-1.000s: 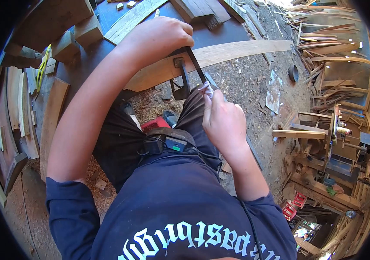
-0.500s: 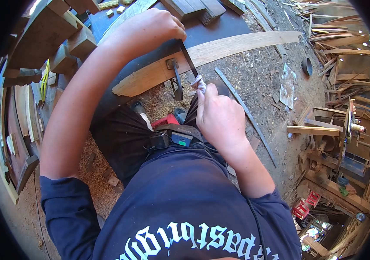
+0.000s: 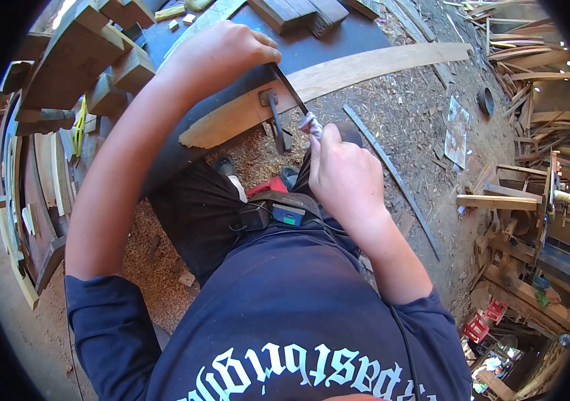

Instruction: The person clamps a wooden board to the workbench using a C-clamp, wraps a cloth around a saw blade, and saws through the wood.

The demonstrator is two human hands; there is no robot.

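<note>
The person's two hands are apart, one at each end of a narrow dark bar (image 3: 290,88) that looks like a file. The left hand (image 3: 235,50) is curled round the bar's far end, with that arm bent in a wide arc over the table (image 3: 352,48). The right hand (image 3: 348,175), nearer the body, is closed on a pale cloth wrap (image 3: 310,125) at the bar's near end, its thumb and forefinger pinched against it.

The bar slants across a long, curved wooden board (image 3: 365,69); whether it touches the wood I can't tell. The board lies partly on the table, with its ragged end beside the person's left leg and the other end reaching out over the floor (image 3: 412,100) on the right. A metal clamp (image 3: 270,107) sits on the board at the table's edge, just to the left of the bar, its lower part hanging down.

Farther back on the table rest thick, dark wood blocks (image 3: 288,13). On the left stand big notched timbers (image 3: 74,63), with a yellow cord (image 3: 80,127) beside them. Wood shavings (image 3: 258,157) cover the ground by the person's feet. To the right, a thin straight strip (image 3: 392,170) lies diagonally on the floor, and curved wood pieces (image 3: 539,60) are piled beyond.
</note>
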